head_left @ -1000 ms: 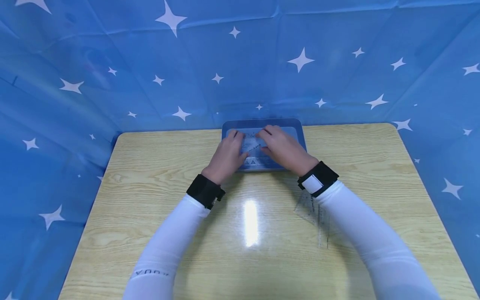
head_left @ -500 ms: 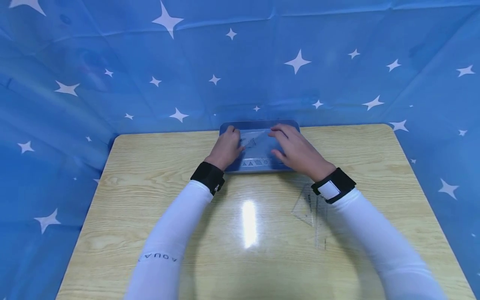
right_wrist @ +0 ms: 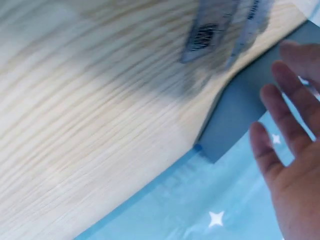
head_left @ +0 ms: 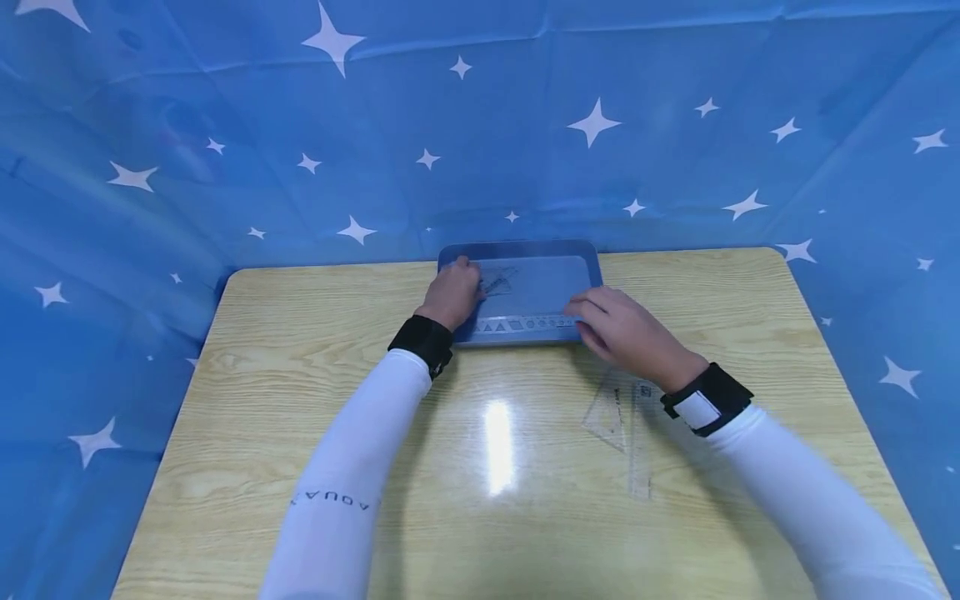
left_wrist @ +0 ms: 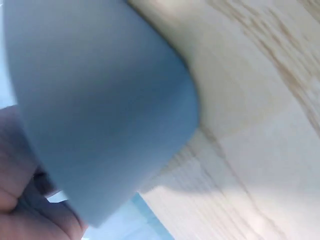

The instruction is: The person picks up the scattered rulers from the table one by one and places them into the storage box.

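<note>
A blue-grey tray (head_left: 525, 337) stands at the far edge of the table. My left hand (head_left: 452, 292) is inside its left end with bent fingers, beside a blurred clear piece with dark markings (head_left: 498, 281). In the left wrist view the tray wall (left_wrist: 105, 100) hides most of that hand (left_wrist: 20, 195), so its grip cannot be made out. A clear stencil ruler (head_left: 513, 324) with cut-out shapes lies along the tray's near side. My right hand (head_left: 622, 329) is at the tray's near right corner, by the ruler's end. Its fingers (right_wrist: 285, 120) are spread and loosely extended in the right wrist view.
A clear set square (head_left: 609, 412) and a clear straight ruler (head_left: 641, 442) lie on the wooden table (head_left: 300, 400), close in front of the right hand. A blue cloth with white stars (head_left: 480, 150) hangs directly behind the tray and around the table.
My right hand has drawn back from the tray's middle toward its near right corner. The stencil ruler and the table ruler show more fully. My left hand has shifted slightly left.
</note>
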### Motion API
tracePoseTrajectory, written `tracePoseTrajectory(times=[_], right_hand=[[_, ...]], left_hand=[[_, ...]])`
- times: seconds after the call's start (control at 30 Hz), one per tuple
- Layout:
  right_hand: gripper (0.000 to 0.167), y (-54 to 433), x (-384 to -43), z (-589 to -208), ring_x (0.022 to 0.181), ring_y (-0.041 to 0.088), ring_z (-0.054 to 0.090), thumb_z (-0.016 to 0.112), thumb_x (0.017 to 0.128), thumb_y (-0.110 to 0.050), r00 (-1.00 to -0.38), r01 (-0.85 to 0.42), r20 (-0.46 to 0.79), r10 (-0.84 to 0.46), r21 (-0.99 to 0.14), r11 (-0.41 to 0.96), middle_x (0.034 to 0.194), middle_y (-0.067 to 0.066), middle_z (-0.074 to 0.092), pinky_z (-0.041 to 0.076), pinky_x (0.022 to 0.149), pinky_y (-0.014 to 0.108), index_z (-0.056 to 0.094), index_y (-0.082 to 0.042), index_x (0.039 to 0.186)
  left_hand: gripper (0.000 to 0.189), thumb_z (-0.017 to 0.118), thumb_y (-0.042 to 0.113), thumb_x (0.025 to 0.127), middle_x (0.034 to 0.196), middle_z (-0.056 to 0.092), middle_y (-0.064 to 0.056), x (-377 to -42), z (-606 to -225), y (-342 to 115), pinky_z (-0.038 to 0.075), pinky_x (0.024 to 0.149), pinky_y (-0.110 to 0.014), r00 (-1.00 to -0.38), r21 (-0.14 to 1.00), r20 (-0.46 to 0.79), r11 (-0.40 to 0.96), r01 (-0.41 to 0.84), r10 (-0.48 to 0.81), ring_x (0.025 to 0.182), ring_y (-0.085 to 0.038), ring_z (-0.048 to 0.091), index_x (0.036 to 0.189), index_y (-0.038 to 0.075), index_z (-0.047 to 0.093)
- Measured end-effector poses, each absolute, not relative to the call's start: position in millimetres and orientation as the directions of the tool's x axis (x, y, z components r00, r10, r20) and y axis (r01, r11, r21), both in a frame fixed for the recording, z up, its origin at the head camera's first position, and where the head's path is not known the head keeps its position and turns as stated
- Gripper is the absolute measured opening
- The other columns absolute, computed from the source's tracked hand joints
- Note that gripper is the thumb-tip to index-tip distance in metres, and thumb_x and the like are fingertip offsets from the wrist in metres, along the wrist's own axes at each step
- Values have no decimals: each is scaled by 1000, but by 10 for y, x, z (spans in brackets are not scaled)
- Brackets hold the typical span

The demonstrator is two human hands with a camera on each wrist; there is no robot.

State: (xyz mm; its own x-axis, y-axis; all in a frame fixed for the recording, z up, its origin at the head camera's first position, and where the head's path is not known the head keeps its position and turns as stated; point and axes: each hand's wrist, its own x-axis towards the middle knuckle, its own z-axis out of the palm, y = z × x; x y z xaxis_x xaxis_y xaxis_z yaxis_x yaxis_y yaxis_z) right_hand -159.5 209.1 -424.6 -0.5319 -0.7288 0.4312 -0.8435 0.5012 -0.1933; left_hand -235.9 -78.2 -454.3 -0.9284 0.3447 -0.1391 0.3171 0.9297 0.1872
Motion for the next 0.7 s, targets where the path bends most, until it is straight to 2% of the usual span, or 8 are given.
tracePoseTrajectory(times=[0.07, 0.13, 0.2, 0.3, 0.37, 0.5, 0.6, 0.7], right_hand=[[23, 2124, -1511, -4313, 99, 28, 65, 73, 86, 6, -483, -874, 430, -763, -177, 453, 108, 13, 67, 57, 84, 39, 69, 0, 108], [20, 2172, -1425, -4361, 92, 24, 65, 75, 84, 7, -459, -887, 413, -787, -169, 429, 102, 10, 68, 57, 78, 36, 71, -3, 101], [21, 2236, -1346, -4391, 89, 22, 65, 78, 82, 7, -463, -886, 375, -803, -168, 432, 99, 7, 68, 56, 74, 35, 72, -4, 99], [23, 2342, -1251, -4404, 88, 20, 65, 83, 80, 3, -499, -866, 288, -817, -155, 475, 98, 5, 70, 55, 71, 35, 75, -6, 99], [29, 2412, -1207, -4409, 92, 21, 67, 86, 79, 0, -527, -850, 224, -820, -140, 508, 102, 5, 72, 55, 72, 37, 76, -8, 105], [34, 2495, -1155, -4443, 106, 24, 68, 85, 83, -5, -564, -825, 97, -820, -117, 553, 112, 3, 73, 56, 84, 43, 76, -14, 114], [32, 2508, -1133, -4491, 112, 24, 66, 81, 87, -6, -578, -811, 22, -816, -127, 571, 117, 2, 72, 56, 92, 45, 76, -16, 117], [31, 2498, -1115, -4532, 113, 24, 66, 81, 87, -8, -584, -802, -9, -812, -150, 578, 118, 3, 72, 56, 94, 45, 75, -14, 118]], left_hand=[[37, 72, 26, 99, 124, 65, -19, -2368, -4563, -781, 50, 105, -45, -929, 175, -139, 932, 318, 344, 117, -35, 63, 123, -2, 69], [38, 72, 27, 99, 124, 66, -19, -2375, -4583, -775, 48, 107, -46, -927, 166, -134, 930, 328, 351, 119, -34, 62, 122, -2, 70], [38, 72, 28, 99, 123, 66, -18, -2374, -4592, -769, 47, 107, -46, -927, 169, -130, 929, 329, 352, 119, -33, 61, 121, -3, 70], [40, 71, 30, 99, 123, 66, -19, -2363, -4588, -771, 47, 109, -46, -927, 173, -138, 930, 325, 349, 119, -32, 61, 121, -3, 69], [43, 70, 33, 100, 125, 64, -19, -2347, -4560, -783, 46, 110, -46, -927, 176, -150, 932, 318, 345, 120, -33, 62, 124, -4, 68], [46, 67, 34, 102, 129, 62, -20, -2302, -4479, -812, 47, 109, -46, -930, 198, -138, 930, 310, 339, 118, -34, 63, 127, -4, 65], [43, 66, 32, 103, 128, 61, -19, -2248, -4446, -806, 51, 105, -44, -932, 236, -94, 917, 321, 351, 116, -34, 63, 125, -4, 65], [44, 64, 31, 104, 133, 59, -20, -2146, -4420, -772, 54, 101, -42, -931, 296, -56, 896, 330, 361, 118, -34, 64, 129, -4, 64]])
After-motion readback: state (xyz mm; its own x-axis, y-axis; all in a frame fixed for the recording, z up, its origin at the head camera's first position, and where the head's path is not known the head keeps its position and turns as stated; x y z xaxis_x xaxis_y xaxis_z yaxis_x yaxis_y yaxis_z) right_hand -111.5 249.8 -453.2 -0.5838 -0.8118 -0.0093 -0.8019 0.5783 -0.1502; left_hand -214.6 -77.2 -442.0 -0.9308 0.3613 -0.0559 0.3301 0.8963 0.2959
